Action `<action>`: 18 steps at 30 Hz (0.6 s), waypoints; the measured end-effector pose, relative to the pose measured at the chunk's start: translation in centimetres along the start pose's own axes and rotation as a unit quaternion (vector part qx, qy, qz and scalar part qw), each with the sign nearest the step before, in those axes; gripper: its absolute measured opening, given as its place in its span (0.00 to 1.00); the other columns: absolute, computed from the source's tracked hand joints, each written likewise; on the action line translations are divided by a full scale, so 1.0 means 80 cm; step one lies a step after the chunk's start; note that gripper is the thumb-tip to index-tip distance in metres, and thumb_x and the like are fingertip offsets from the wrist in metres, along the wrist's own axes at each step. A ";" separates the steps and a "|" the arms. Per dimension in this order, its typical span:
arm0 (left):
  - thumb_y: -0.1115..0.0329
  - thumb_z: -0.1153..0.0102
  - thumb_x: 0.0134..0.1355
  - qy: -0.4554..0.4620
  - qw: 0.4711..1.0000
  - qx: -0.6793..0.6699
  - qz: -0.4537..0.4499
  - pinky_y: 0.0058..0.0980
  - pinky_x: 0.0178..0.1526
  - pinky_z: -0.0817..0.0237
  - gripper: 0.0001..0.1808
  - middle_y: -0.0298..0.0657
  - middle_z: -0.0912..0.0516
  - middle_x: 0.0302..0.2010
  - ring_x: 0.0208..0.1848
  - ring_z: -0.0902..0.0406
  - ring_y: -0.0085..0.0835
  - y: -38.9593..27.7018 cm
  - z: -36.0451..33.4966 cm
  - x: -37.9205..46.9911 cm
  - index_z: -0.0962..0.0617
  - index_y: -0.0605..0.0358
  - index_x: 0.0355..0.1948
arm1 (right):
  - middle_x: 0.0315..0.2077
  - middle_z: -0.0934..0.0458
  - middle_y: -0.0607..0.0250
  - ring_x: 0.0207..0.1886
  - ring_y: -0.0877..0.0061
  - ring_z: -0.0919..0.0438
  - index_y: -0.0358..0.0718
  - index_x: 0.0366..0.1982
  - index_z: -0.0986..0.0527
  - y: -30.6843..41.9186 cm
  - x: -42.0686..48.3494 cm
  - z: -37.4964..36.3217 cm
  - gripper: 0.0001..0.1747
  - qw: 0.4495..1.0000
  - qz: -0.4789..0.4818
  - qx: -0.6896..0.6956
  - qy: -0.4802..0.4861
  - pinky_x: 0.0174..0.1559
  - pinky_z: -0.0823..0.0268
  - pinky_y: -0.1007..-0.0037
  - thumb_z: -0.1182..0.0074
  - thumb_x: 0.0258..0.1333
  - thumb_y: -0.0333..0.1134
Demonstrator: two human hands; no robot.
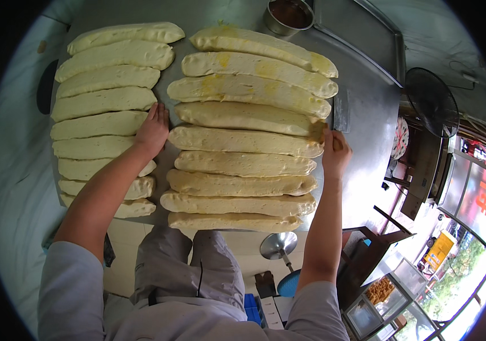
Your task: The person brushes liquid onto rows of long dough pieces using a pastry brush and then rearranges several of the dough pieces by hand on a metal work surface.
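Observation:
Two columns of long dough logs lie side by side on a stainless steel table. My left hand rests flat in the gap between them, holding nothing, beside the ends of the left dough logs. My right hand grips a small brush, its brown bristles against the right end of a glossy dough log in the right column. Much of the brush handle is hidden by my fingers. Yellow patches mark the three farthest right-column logs. Nearer logs in that column look plain.
A metal bowl of brown liquid stands at the table's far side. A flat metal scraper lies right of the logs on the steel table. Beyond the right edge is a black fan. Below the near edge stands a round metal stool.

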State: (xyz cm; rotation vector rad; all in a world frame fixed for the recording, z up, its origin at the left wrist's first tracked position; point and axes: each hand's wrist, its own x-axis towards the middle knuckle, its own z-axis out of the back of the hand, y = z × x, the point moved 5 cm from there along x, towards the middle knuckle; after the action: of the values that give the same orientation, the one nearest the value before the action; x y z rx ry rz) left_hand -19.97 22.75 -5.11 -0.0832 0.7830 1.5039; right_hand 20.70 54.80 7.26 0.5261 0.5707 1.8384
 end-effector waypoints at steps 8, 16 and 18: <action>0.53 0.34 0.60 -0.026 0.999 -0.025 -0.003 0.52 0.88 0.61 0.48 0.65 0.28 0.76 0.81 0.34 0.53 -0.003 -0.006 0.007 0.30 0.78 0.75 | 0.32 0.10 0.57 0.35 0.56 0.12 0.47 0.37 0.12 0.090 0.027 -0.081 0.14 0.954 0.115 -0.190 0.199 0.39 0.21 0.55 0.33 0.67 0.49; 0.64 0.48 0.66 -0.081 0.996 -0.038 0.017 0.52 0.88 0.58 0.35 0.69 0.23 0.70 0.78 0.28 0.54 0.000 0.003 0.002 0.24 0.79 0.69 | 0.30 0.10 0.57 0.34 0.56 0.11 0.45 0.41 0.10 0.058 0.113 -0.027 0.20 0.983 0.008 -0.174 0.059 0.37 0.21 0.57 0.35 0.69 0.54; 0.64 0.48 0.67 -0.078 0.996 -0.045 0.009 0.53 0.88 0.58 0.34 0.68 0.23 0.71 0.77 0.28 0.53 -0.005 0.013 0.007 0.24 0.78 0.70 | 0.34 0.08 0.59 0.38 0.54 0.10 0.48 0.42 0.10 0.045 0.121 -0.054 0.22 0.979 -0.018 -0.193 0.061 0.43 0.19 0.53 0.39 0.71 0.58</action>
State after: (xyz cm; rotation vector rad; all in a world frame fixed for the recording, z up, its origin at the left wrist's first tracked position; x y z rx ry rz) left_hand -19.26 23.73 -4.75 -0.0251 0.5912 1.5439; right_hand 12.41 62.32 6.88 0.1435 0.2880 1.8940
